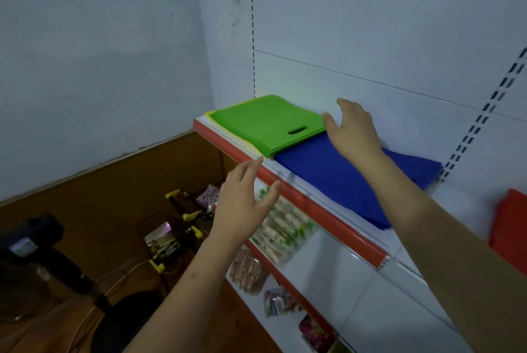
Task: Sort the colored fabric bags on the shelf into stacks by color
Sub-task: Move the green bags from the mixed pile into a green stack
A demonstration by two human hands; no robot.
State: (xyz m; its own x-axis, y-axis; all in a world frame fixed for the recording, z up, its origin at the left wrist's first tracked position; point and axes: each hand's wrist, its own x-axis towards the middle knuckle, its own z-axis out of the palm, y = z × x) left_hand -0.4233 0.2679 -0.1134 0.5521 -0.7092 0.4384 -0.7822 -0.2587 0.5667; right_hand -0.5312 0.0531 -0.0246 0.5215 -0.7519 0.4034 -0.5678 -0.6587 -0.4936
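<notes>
A stack of green fabric bags [265, 124] with a cut-out handle lies at the left end of the white shelf [319, 195], on top of a yellow bag [212, 116] that shows only at its edges. A stack of blue bags [342, 178] lies right beside it. A red bag [510, 227] shows at the right edge. My right hand [353, 130] hovers with fingers spread over the seam between the green and blue stacks, holding nothing. My left hand [242, 204] is open in front of the shelf's red front edge, below the green stack.
The shelf has a red front strip [285, 181] and a white back panel with slotted uprights [484, 113]. Lower shelves hold packaged snacks [279, 227]. On the brown floor at left stand a black device [37, 241], yellow clamps [188, 215] and cables.
</notes>
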